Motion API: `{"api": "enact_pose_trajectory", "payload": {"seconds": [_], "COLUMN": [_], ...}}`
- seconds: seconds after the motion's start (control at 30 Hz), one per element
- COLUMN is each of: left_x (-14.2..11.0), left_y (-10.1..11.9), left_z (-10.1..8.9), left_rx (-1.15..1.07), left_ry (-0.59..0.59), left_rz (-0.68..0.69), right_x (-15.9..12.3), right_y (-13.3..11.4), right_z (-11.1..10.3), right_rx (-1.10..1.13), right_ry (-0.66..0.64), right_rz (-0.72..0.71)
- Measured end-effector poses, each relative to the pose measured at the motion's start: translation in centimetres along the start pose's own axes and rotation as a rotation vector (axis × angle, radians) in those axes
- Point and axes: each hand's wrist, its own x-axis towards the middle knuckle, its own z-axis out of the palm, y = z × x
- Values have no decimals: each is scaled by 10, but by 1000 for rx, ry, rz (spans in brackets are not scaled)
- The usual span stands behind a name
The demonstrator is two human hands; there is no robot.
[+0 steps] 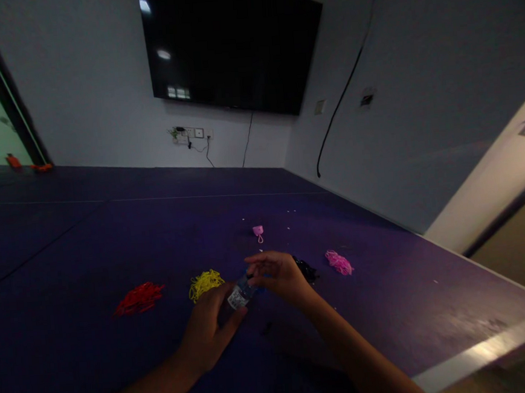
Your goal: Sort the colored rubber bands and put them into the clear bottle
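My left hand [209,328] is wrapped around a small clear bottle [239,296] with a white printed label. The bottle tilts, its top end toward my right hand [280,277]. My right fingers are pinched together at that end, over a small dark bit I cannot make out. Just behind my left hand lies a heap of yellow rubber bands [204,284], with red rubber bands [139,298] farther left. A black heap of bands [305,270] is partly hidden by my right hand. Pink rubber bands [339,262] lie to its right.
A pink cap with a loop [258,231] lies beyond my hands on the dark purple surface [165,228], among tiny white scraps. At the back, a television [232,47] hangs above wall sockets [191,133]. A black cable [348,78] runs down the right wall.
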Motion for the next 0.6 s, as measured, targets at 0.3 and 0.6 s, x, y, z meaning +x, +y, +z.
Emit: {"api": "enact_pose_trajectory", "payload": {"seconds": [0.3,0.6], "left_x": [1,1], "left_y": [0,-1], "left_z": [-1,0], "left_rx": [4,-46], "left_ry": [15,18], "left_rz": [26,-36], "right_x": [0,2], "right_y": [-4,-9], "right_z": [-4,-20], "right_rx": [123,-57], "right_ry": [-29,31], "right_rz": [50,122]}}
